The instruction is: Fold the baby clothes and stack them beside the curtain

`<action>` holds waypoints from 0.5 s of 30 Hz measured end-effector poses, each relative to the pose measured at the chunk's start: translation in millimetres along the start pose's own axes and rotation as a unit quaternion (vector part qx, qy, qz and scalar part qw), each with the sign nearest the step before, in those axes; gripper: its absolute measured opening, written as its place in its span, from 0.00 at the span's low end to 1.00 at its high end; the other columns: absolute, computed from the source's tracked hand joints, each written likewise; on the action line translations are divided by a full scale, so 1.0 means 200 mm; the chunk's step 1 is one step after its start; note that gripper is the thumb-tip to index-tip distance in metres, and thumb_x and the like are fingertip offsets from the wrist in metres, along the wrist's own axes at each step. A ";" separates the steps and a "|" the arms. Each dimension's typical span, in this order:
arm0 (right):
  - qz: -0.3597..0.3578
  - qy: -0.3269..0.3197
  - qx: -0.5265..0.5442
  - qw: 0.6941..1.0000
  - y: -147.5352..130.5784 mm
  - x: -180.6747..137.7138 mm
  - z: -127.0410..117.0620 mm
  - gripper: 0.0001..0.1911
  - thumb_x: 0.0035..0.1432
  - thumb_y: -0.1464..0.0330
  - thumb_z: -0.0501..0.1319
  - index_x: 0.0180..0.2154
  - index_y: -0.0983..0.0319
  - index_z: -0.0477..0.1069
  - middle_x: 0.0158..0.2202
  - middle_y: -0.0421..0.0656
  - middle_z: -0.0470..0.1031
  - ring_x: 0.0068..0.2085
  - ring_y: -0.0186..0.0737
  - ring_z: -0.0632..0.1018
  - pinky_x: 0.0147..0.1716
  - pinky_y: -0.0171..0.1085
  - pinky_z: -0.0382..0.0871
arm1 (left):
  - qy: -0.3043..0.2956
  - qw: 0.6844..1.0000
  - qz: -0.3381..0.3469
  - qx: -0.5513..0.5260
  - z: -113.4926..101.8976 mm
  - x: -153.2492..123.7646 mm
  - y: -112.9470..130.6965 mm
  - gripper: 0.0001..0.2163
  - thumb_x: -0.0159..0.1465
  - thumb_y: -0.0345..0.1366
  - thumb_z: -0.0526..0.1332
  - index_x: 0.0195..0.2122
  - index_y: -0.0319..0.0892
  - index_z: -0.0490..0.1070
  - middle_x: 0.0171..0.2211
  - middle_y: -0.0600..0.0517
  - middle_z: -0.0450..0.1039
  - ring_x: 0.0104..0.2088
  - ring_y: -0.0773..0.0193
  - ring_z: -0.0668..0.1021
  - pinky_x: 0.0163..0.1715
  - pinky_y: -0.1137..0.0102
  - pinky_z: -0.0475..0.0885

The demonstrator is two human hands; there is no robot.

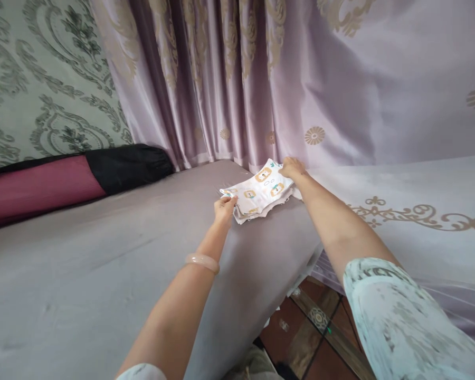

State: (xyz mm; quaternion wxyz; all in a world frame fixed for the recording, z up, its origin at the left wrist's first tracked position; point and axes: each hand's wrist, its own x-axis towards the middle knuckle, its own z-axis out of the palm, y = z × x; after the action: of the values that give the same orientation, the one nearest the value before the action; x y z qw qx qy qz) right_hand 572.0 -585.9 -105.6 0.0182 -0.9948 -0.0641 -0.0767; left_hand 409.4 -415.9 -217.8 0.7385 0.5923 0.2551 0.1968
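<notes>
A small stack of white cloth pieces (257,194), the top one printed with orange, yellow and teal pictures, lies at the far end of a grey covered surface. My left hand (224,207) pinches the near left corner of the top cloth, thumb above it. At the opposite far right corner, my right hand (293,168) is closed on the same cloth's edge, its fingertips partly hidden. The top cloth is spread between both hands over the uneven, ragged edges of the layers beneath.
Purple curtains (229,79) with gold patterns hang right behind the stack. A maroon and black long bundle (83,177) lies along the patterned wall at left. The grey surface (83,285) ends at right above a tiled floor (312,322) with small scraps.
</notes>
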 end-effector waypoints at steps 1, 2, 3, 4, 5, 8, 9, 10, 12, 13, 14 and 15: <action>-0.002 0.000 0.001 1.000 0.01 0.01 0.01 0.19 0.58 0.69 0.61 0.52 0.67 0.71 0.51 0.56 0.73 0.53 0.49 0.73 0.48 0.42 0.65 | 0.001 1.000 -0.006 -0.002 0.01 0.00 0.00 0.10 0.49 0.37 0.66 0.18 0.38 0.67 0.15 0.58 0.61 0.17 0.75 0.60 0.18 0.76 0.54; -0.003 -0.001 0.001 1.000 0.01 0.01 0.02 0.19 0.58 0.69 0.61 0.52 0.67 0.71 0.51 0.56 0.73 0.53 0.50 0.73 0.49 0.42 0.65 | 0.003 1.000 -0.012 -0.003 0.01 0.00 -0.01 0.10 0.49 0.36 0.66 0.19 0.38 0.67 0.15 0.58 0.61 0.17 0.75 0.60 0.18 0.76 0.54; -0.004 -0.001 0.002 1.000 0.02 0.02 0.03 0.19 0.58 0.69 0.61 0.52 0.67 0.71 0.51 0.56 0.73 0.53 0.50 0.73 0.49 0.43 0.65 | 0.005 1.000 -0.019 -0.005 0.01 0.00 -0.01 0.09 0.50 0.35 0.65 0.19 0.38 0.67 0.15 0.58 0.61 0.17 0.75 0.60 0.17 0.76 0.54; -0.007 0.000 0.002 1.000 0.02 0.03 0.04 0.19 0.59 0.69 0.61 0.51 0.67 0.71 0.51 0.56 0.73 0.53 0.50 0.73 0.49 0.43 0.65 | 0.008 1.000 -0.027 -0.004 0.01 0.00 -0.01 0.09 0.51 0.35 0.65 0.19 0.38 0.67 0.15 0.58 0.61 0.16 0.75 0.59 0.17 0.76 0.54; -0.009 -0.001 0.002 1.000 0.03 0.03 0.05 0.19 0.59 0.69 0.61 0.51 0.67 0.71 0.51 0.56 0.73 0.53 0.50 0.73 0.49 0.42 0.65 | 0.009 0.999 -0.034 -0.003 0.02 0.00 -0.02 0.09 0.52 0.35 0.64 0.19 0.38 0.67 0.15 0.58 0.62 0.16 0.76 0.59 0.17 0.76 0.54; -0.012 -0.006 0.002 1.000 0.04 0.05 0.08 0.18 0.59 0.69 0.61 0.50 0.67 0.72 0.50 0.56 0.73 0.52 0.50 0.74 0.47 0.42 0.66 | 0.008 0.998 -0.054 0.019 0.02 0.01 -0.04 0.09 0.54 0.35 0.63 0.21 0.38 0.67 0.15 0.57 0.63 0.15 0.75 0.58 0.16 0.76 0.53; -0.011 -0.008 0.003 1.000 0.04 0.05 0.09 0.17 0.59 0.69 0.61 0.50 0.67 0.72 0.50 0.57 0.73 0.52 0.50 0.74 0.47 0.42 0.67 | 0.010 0.998 -0.058 0.030 0.02 0.02 -0.05 0.08 0.55 0.35 0.63 0.22 0.39 0.67 0.15 0.57 0.64 0.14 0.75 0.59 0.16 0.76 0.53; -0.008 -0.009 0.005 1.000 0.05 0.05 0.11 0.17 0.59 0.69 0.61 0.50 0.67 0.72 0.51 0.57 0.73 0.52 0.50 0.74 0.46 0.41 0.67 | 0.012 0.997 -0.060 0.041 0.02 0.03 -0.06 0.08 0.55 0.36 0.63 0.22 0.39 0.68 0.14 0.57 0.64 0.14 0.75 0.59 0.16 0.76 0.54; -0.006 -0.006 0.009 1.000 0.05 0.05 0.14 0.17 0.60 0.69 0.59 0.50 0.67 0.72 0.51 0.57 0.72 0.51 0.50 0.74 0.46 0.41 0.67 | 0.015 0.996 -0.063 0.059 0.01 0.03 -0.08 0.09 0.56 0.36 0.63 0.23 0.39 0.68 0.14 0.57 0.64 0.14 0.74 0.60 0.16 0.76 0.55; -0.005 -0.004 0.010 1.000 0.06 0.05 0.16 0.16 0.61 0.70 0.58 0.50 0.67 0.72 0.52 0.57 0.72 0.51 0.50 0.74 0.47 0.41 0.67 | 0.015 0.996 -0.066 0.065 0.01 0.04 -0.09 0.09 0.56 0.36 0.63 0.23 0.38 0.68 0.14 0.57 0.64 0.14 0.74 0.60 0.16 0.76 0.55; -0.004 -0.002 0.010 1.000 0.06 0.05 0.18 0.16 0.62 0.70 0.57 0.50 0.68 0.72 0.52 0.57 0.72 0.51 0.51 0.74 0.47 0.41 0.67 | 0.014 0.995 -0.068 0.070 0.01 0.04 -0.10 0.09 0.56 0.36 0.63 0.22 0.38 0.68 0.14 0.57 0.64 0.14 0.74 0.61 0.16 0.76 0.55; -0.003 0.000 0.010 1.000 0.06 0.04 0.20 0.16 0.62 0.70 0.56 0.49 0.68 0.73 0.52 0.58 0.72 0.51 0.51 0.74 0.47 0.41 0.67 | 0.013 0.995 -0.070 0.075 0.00 0.03 -0.10 0.10 0.56 0.37 0.63 0.22 0.38 0.68 0.14 0.57 0.63 0.14 0.74 0.61 0.16 0.76 0.55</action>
State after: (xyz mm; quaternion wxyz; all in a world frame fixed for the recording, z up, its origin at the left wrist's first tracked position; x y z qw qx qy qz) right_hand 587.7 -594.5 -143.9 0.0274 -0.9944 -0.0680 -0.0758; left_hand 414.5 -416.9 -238.9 0.7007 0.6238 0.3199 0.1328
